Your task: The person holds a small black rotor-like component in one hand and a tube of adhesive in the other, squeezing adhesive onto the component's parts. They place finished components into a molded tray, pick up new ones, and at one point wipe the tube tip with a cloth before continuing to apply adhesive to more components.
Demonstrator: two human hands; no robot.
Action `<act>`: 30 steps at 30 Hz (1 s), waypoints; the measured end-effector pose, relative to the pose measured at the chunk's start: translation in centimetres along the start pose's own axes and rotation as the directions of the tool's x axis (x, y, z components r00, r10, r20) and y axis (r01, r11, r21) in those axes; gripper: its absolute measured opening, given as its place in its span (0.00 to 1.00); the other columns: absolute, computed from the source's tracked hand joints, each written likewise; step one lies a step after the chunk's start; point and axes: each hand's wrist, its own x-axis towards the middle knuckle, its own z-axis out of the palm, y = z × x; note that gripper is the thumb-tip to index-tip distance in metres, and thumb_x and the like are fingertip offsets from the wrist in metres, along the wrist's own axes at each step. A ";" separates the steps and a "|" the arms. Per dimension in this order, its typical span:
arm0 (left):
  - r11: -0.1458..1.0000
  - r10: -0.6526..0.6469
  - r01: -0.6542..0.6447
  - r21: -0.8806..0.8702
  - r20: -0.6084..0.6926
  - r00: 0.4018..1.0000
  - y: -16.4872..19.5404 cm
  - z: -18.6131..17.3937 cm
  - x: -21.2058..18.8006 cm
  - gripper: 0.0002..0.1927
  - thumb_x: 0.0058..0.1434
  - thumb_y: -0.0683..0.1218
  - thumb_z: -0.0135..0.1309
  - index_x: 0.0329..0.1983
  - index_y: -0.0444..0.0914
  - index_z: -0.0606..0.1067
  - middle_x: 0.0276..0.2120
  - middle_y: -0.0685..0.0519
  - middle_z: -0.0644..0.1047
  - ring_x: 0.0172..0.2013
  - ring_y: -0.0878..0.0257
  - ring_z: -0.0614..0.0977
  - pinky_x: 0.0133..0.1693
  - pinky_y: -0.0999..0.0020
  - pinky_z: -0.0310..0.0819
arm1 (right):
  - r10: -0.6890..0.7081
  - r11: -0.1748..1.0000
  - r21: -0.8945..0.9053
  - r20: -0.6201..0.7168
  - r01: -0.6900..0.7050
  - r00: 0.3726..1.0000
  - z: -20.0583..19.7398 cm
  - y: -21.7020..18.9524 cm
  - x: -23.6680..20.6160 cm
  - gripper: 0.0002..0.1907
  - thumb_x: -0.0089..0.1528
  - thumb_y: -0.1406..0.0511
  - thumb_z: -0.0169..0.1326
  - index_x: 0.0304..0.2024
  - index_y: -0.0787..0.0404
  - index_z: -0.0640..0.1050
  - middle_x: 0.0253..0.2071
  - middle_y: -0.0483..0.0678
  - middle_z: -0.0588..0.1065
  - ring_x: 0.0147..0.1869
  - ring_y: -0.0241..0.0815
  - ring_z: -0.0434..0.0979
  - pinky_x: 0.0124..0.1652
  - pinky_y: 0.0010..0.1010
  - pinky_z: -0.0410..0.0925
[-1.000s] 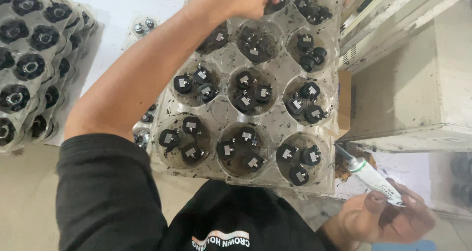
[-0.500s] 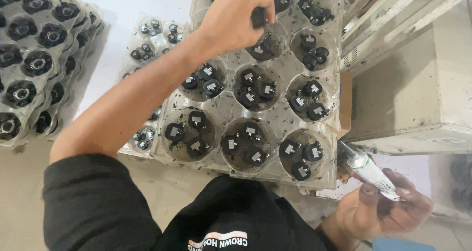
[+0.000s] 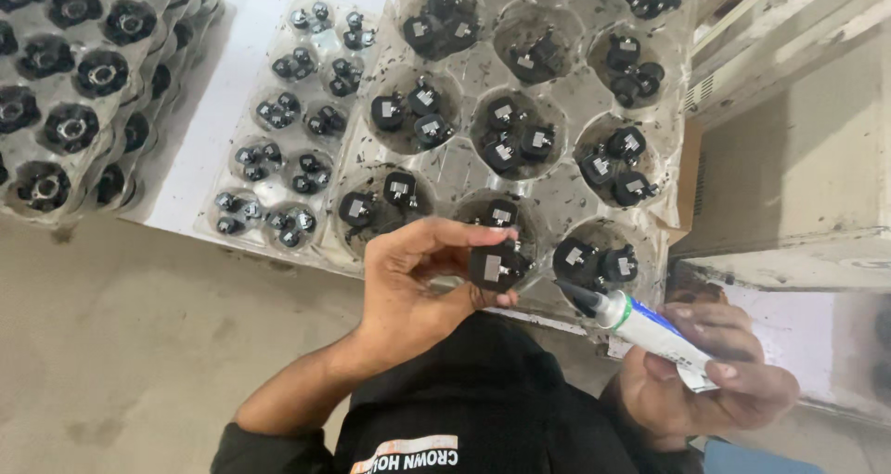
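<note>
Left hand [image 3: 408, 284] pinches 1 black part [image 3: 497, 267] over the clear tray's [image 3: 557, 195] near edge. Right hand [image 3: 710, 376] grips the glue tube [image 3: 640, 325], nozzle just beside the part. Risk: oversqueeze smears glue; loose pinch drops part.

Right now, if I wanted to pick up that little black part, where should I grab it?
Pinch the small black part by its round rim, coming from the left side, as the left hand does. That leaves its pale square face open toward the nozzle of the white tube in the right hand.
</note>
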 end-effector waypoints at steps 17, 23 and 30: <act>0.998 0.046 -0.047 -0.034 -0.036 0.998 -2.1 0.0 -2.9 0.26 0.60 0.24 0.56 0.60 0.33 0.76 0.50 0.51 0.81 0.49 0.66 0.85 0.53 0.70 0.86 | -0.152 0.953 -0.162 0.474 0.255 0.868 -1.8 -1.8 0.6 0.21 0.55 0.71 0.67 0.44 0.55 0.70 0.40 0.52 0.75 0.47 0.55 0.83 0.43 0.38 0.83; 0.999 -0.050 0.050 -0.015 -0.010 0.999 -2.0 -0.2 -2.7 0.27 0.59 0.24 0.53 0.60 0.33 0.77 0.49 0.50 0.80 0.48 0.65 0.85 0.49 0.71 0.86 | -0.236 0.938 -0.084 0.559 0.338 0.795 -3.2 -1.0 1.8 0.23 0.53 0.68 0.70 0.44 0.55 0.70 0.42 0.52 0.77 0.47 0.52 0.84 0.43 0.34 0.80; 0.992 -0.051 0.056 -0.116 0.041 0.998 -2.6 -0.2 -2.5 0.26 0.62 0.24 0.55 0.62 0.31 0.75 0.50 0.50 0.79 0.49 0.65 0.84 0.52 0.70 0.86 | -0.221 0.936 -0.075 0.633 0.344 0.742 -4.0 -1.3 2.4 0.25 0.53 0.64 0.70 0.45 0.55 0.68 0.43 0.52 0.76 0.48 0.51 0.82 0.45 0.30 0.79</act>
